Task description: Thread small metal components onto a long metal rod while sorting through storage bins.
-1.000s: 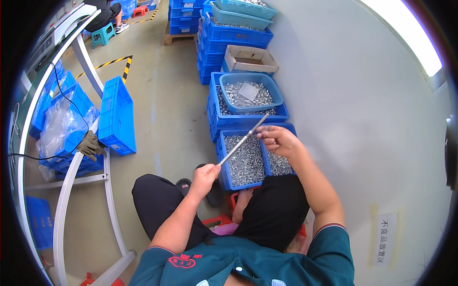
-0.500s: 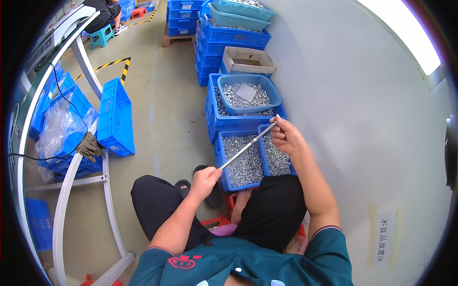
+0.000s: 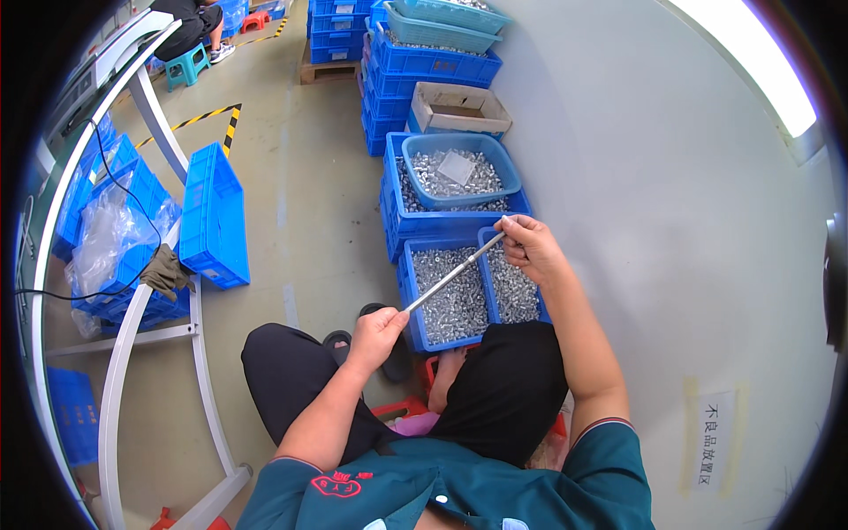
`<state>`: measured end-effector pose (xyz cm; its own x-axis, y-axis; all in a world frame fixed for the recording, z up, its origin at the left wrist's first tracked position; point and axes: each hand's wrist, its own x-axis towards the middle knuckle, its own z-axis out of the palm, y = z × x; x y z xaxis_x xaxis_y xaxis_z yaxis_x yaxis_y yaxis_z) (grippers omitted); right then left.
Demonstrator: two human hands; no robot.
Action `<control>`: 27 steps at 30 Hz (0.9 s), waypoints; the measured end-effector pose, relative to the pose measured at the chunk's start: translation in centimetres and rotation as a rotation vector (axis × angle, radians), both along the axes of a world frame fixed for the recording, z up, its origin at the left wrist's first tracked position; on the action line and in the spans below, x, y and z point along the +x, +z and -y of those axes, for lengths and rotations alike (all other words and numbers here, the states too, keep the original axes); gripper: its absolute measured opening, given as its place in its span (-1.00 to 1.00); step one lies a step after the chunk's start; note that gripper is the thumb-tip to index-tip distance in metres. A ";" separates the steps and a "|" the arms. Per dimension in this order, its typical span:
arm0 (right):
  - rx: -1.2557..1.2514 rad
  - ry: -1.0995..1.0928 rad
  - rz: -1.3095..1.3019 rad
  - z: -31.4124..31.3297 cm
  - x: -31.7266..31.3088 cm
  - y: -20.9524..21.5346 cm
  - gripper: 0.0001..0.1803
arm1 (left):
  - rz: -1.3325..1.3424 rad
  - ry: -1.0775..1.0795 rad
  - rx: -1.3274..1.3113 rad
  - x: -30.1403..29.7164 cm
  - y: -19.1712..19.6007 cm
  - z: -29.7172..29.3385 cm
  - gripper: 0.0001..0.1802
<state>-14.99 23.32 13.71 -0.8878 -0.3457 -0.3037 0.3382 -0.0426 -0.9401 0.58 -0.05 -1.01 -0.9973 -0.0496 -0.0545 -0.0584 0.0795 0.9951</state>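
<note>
A thin silvery metal rod point(image 3: 455, 272) with a collar partway along it slants between my hands, its right end higher in the picture. My left hand point(image 3: 378, 337) is closed around the lower end, above my lap. At the upper end, my right hand point(image 3: 533, 245) pinches the tip between thumb and fingers. Beneath the rod stands a blue bin point(image 3: 408, 305) full of small silvery metal parts point(image 3: 449, 309). A second blue bin point(image 3: 542, 305) with similar parts sits to its right, partly under my right forearm.
Beyond the bins, a light-blue basin point(image 3: 508, 181) of metal parts rests on a larger blue crate point(image 3: 397, 228). Stacked blue crates and an open carton point(image 3: 433, 126) stand farther back. A white wall point(image 3: 689, 247) rises at right. At left are a metal frame point(image 3: 119, 380) and an upright blue crate point(image 3: 212, 216).
My right hand and the rod's upper end have shifted slightly left. My left hand has moved up and left a little, still holding the lower end.
</note>
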 end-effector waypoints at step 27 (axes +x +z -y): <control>-0.054 0.402 0.371 2.1 1.0 -1.8 -0.77 | 0.063 0.018 0.264 -0.6 0.3 -0.4 -0.61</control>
<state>-13.95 21.25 11.93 -0.5192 -0.6593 -0.5439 0.6463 0.1135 -0.7546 -0.04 0.35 -0.73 -0.9906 -0.0431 -0.1302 -0.1202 -0.1838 0.9756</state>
